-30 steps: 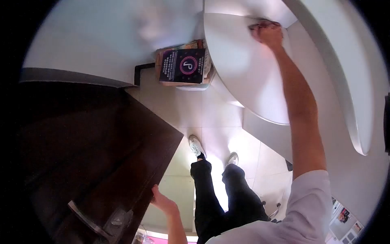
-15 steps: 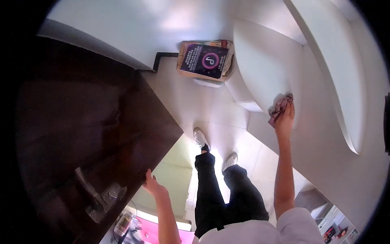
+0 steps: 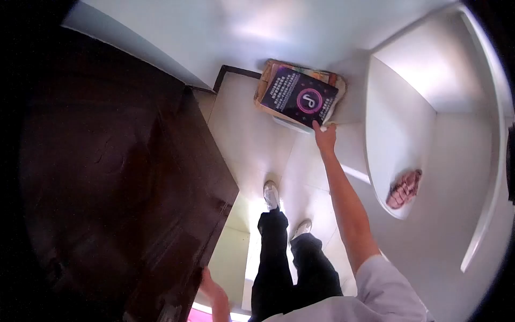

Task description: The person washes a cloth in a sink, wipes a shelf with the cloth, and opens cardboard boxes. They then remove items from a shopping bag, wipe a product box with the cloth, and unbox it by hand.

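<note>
My right hand (image 3: 325,137) reaches to the near edge of a dark purple booklet (image 3: 303,96) with a pink ring and white print. Its thumb and forefinger are apart at that edge, and whether they press on it cannot be made out. Under the booklet lies a pile of papers or folders (image 3: 263,88). A crumpled pinkish-brown cloth (image 3: 404,189) rests on the white curved shelf (image 3: 394,123) to the right, away from both hands. At the edge of the dark brown door (image 3: 134,177), my left hand (image 3: 213,290) is blurred, its fingers mostly hidden.
A second white curved panel (image 3: 485,177) rises at the right. The white wall (image 3: 300,27) stands behind the pile. Below are the tiled floor (image 3: 244,134) and my shoes (image 3: 271,196). A pale green surface (image 3: 230,252) shows beside the door's edge.
My right hand has let go of the cloth, leaving it on the shelf, and moved left to the booklet. The view has shifted; my left hand stays by the door's edge.
</note>
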Demonstrator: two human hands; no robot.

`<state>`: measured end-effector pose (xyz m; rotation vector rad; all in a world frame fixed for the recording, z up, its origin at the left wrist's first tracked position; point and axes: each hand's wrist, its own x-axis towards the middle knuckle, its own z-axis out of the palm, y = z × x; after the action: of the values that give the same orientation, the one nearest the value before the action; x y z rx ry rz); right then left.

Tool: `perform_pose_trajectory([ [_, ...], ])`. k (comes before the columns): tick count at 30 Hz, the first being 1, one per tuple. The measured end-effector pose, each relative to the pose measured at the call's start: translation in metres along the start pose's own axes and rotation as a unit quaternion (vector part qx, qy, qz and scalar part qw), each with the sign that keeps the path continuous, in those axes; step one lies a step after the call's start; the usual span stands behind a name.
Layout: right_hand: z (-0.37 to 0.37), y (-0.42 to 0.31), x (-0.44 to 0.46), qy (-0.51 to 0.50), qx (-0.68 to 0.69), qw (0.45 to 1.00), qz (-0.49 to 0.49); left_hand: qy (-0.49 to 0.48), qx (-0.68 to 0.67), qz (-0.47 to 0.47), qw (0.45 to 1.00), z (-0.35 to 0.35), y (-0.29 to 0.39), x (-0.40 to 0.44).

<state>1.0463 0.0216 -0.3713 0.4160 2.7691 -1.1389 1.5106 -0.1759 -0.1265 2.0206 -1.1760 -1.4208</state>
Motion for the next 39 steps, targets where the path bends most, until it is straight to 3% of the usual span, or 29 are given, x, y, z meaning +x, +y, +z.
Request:
perform_pose_trajectory([
  [1,0.023,0.026,0.031,0.047,-0.084,0.995,-0.015,-0.011,0.004,-0.037,0.999,0.000,0.006,-0.003],
  [2,0.033,0.028,0.047,0.044,-0.082,0.996,-0.014,-0.007,0.005,-0.035,0.999,0.002,0.006,-0.003],
  [4,0.044,0.025,0.063,-0.011,-0.089,0.981,0.171,0.009,-0.001,-0.030,1.000,-0.003,0.003,-0.004],
  [5,0.044,0.024,0.066,-0.014,-0.091,0.981,0.172,0.012,0.000,-0.032,0.999,-0.018,-0.005,-0.003],
  [7,0.035,0.015,0.064,-0.004,-0.101,0.984,0.148,-0.254,0.123,0.075,0.956,-0.053,-0.023,0.007],
  [8,0.036,0.015,0.063,0.000,-0.083,0.993,0.080,-0.246,0.168,0.067,0.952,-0.057,-0.029,0.005],
  [9,0.035,0.009,0.064,0.002,-0.083,0.993,0.086,-0.250,0.173,0.068,0.950,-0.049,-0.025,0.000],
  [11,0.030,-0.014,0.058,0.026,-0.047,0.999,-0.011,-0.178,0.088,-0.047,0.979,-0.034,-0.012,-0.018],
  [13,0.035,-0.027,0.058,0.079,-0.045,0.996,-0.009,-0.181,0.161,-0.043,0.969,-0.025,0.002,-0.026],
  [15,0.045,-0.024,0.072,0.123,0.014,0.990,-0.072,-0.151,0.199,-0.138,0.958,-0.011,0.027,-0.037],
  [17,0.051,-0.016,0.081,0.101,-0.020,0.994,-0.027,-0.163,0.204,-0.103,0.960,-0.004,0.041,-0.053],
  [19,0.051,-0.019,0.091,0.090,-0.209,0.969,0.098,-0.167,0.193,-0.108,0.961,-0.002,0.041,-0.056],
  [22,0.045,-0.019,0.101,0.010,-0.192,0.973,0.127,-0.159,0.191,-0.129,0.960,-0.003,0.034,-0.058],
  [26,0.037,-0.025,0.103,0.036,-0.159,0.974,0.160,-0.122,0.177,-0.170,0.962,0.001,0.018,-0.070],
  [29,0.042,0.013,0.124,-0.010,-0.099,0.984,0.145,-0.133,0.185,-0.163,0.960,0.005,0.017,-0.071],
  [31,0.046,0.033,0.141,-0.166,0.162,0.954,0.192,-0.158,0.174,-0.142,0.962,-0.020,-0.008,-0.065],
  [32,0.048,0.035,0.141,-0.167,0.162,0.953,0.194,-0.185,0.182,-0.121,0.958,-0.027,-0.012,-0.065],
  [34,0.039,0.011,0.135,-0.228,0.391,0.854,0.258,-0.212,0.189,-0.104,0.953,-0.037,-0.028,-0.070],
  [36,0.033,-0.009,0.120,-0.217,0.409,0.834,0.301,-0.257,0.180,-0.046,0.948,-0.041,-0.039,-0.073],
  [39,0.037,-0.012,0.121,-0.218,0.458,0.792,0.341,-0.285,0.171,-0.064,0.941,-0.033,-0.041,-0.074],
])
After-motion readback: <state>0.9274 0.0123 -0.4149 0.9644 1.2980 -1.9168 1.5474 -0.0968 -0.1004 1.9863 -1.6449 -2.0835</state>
